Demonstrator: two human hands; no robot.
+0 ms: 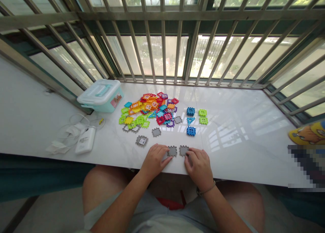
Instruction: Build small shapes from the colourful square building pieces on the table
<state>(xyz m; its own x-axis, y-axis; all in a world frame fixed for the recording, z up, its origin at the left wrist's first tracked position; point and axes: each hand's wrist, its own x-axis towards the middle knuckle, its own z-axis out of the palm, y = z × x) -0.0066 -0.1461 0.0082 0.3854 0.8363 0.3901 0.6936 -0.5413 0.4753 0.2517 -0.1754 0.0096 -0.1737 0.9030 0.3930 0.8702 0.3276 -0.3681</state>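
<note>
Near the front edge of the white marble sill, my left hand (156,160) grips a grey square building tile (172,151) by its left side, thumb below and fingers above. My right hand (199,163) pinches a second grey square building tile (183,150) at its right side. The two tiles lie flat, side by side, with a narrow gap between them. Just beyond my left hand are a loose grey tile (156,132) and a grey window tile (141,141). A heap of coloured interlocking tiles (148,107) lies farther back.
Blue tiles (191,131) and green tiles (202,120) stand in small groups right of the heap. A lidded teal box (101,94) is at the back left, near a white power bank (85,140) with cables. Metal window bars (164,53) close off the back. A yellow printed item (308,133) lies far right.
</note>
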